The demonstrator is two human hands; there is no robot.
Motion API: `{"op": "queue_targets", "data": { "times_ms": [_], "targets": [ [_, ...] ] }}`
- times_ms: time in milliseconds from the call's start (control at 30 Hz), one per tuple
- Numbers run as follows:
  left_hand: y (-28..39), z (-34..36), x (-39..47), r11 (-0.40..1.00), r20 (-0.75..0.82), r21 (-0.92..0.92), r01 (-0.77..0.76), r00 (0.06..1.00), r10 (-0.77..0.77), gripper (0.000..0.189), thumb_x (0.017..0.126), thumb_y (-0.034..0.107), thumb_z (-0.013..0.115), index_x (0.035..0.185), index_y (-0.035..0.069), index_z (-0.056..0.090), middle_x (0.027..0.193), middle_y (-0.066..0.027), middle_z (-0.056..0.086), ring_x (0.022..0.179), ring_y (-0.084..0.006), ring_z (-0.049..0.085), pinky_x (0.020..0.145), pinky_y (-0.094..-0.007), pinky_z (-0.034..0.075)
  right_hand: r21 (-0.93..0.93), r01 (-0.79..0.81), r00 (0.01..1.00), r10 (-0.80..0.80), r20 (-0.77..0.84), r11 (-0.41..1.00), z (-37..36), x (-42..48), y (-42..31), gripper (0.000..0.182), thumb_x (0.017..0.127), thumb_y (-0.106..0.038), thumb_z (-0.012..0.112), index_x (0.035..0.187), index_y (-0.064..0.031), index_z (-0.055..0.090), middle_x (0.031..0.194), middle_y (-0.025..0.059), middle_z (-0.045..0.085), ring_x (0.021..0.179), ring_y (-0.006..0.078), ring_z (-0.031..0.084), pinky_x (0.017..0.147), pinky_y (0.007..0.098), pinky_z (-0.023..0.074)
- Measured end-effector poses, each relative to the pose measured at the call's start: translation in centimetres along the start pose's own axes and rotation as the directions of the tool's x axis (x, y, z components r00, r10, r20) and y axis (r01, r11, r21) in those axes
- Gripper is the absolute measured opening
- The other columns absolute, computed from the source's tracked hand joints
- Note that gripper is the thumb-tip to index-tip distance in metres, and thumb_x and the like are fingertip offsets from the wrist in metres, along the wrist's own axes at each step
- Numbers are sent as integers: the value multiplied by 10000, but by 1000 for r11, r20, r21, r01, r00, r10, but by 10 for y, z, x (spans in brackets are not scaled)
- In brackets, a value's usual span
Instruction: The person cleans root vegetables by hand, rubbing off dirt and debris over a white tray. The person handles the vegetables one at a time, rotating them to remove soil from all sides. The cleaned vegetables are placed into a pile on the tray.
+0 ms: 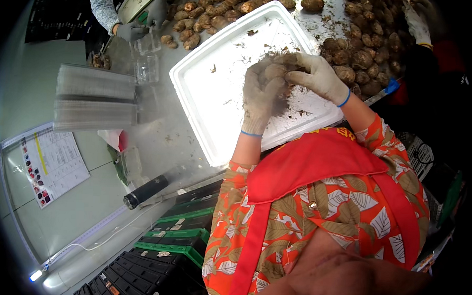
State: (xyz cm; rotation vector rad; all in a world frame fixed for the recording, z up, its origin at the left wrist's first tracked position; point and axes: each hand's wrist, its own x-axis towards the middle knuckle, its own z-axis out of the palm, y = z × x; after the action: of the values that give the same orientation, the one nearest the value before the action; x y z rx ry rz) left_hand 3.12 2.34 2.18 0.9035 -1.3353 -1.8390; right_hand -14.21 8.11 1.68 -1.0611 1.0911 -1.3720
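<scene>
Both my hands wear off-white knit gloves with blue cuffs, soiled at the fingers. My left hand (260, 91) is closed around a brown, rough tuber, which looks like taro (275, 72), over a white foam tray (193, 118). From the right, my right hand (320, 74) reaches across, its thumb and fingers against the tuber and the dark fibrous matter beside it. Loose roots and soil bits (299, 112) lie in the tray below. Part of what is between my hands is hidden by the fingers.
Many tubers (358, 58) are heaped at the right, others (221, 14) behind the tray. A co-worker's gray-gloved hand (131, 31) is by clear plastic boxes (147, 68); another gloved hand (417, 25) is top right. Stacked clear containers (95, 99) and a black cylinder (146, 191) stand left.
</scene>
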Motion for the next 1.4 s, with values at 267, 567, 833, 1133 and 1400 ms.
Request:
{"op": "queue_targets", "data": {
  "times_ms": [267, 567, 833, 1133, 1400],
  "targets": [
    [2, -11, -1, 962, 30, 244, 119, 991, -130, 396, 935, 74, 632, 1289, -56, 509, 1101, -139, 623, 834, -174, 654, 662, -307, 597, -669, 81, 967, -221, -126, 739, 5, 11, 1, 196, 914, -201, 645, 918, -5, 637, 855, 210, 657, 831, 380, 645, 722, 430, 507],
    [7, -15, -4, 978, 97, -175, 110, 991, -94, 523, 918, 23, 615, 1399, -7, 410, 1172, -145, 587, 878, -221, 637, 709, -340, 585, -462, -52, 998, 30, -54, 885, -10, 13, 11, 262, 910, -208, 641, 1102, -39, 699, 1002, 209, 701, 888, 332, 687, 785, 379, 530],
    [6, -7, -7, 1000, -49, 17, -13, 999, 13, 540, 892, -24, 647, 1384, -15, 426, 1235, -153, 580, 1061, -229, 636, 848, -342, 589, -471, -170, 983, 114, -145, 866, 12, 3, -15, 271, 912, -155, 639, 1108, 30, 668, 977, 191, 718, 839, 217, 692, 755, 345, 531],
    [-5, -5, -8, 895, -134, 387, -219, 948, 290, 413, 891, 1, 705, 1264, -35, 531, 1158, -125, 646, 1069, -175, 647, 933, -293, 547, 81, -312, 947, 317, -46, 947, 15, 14, 37, 226, 917, -187, 627, 1007, 19, 650, 877, 150, 701, 833, 271, 699, 747, 379, 533],
    [-4, -35, 9, 952, -236, -288, -99, 971, 29, 412, 950, 120, 688, 1296, 7, 496, 1134, -140, 617, 1016, -230, 662, 853, -339, 629, -741, 173, 975, -8, 220, 649, 0, 6, 31, 220, 928, -233, 636, 995, -25, 651, 885, 140, 695, 834, 346, 678, 762, 414, 529]
  ]
}}
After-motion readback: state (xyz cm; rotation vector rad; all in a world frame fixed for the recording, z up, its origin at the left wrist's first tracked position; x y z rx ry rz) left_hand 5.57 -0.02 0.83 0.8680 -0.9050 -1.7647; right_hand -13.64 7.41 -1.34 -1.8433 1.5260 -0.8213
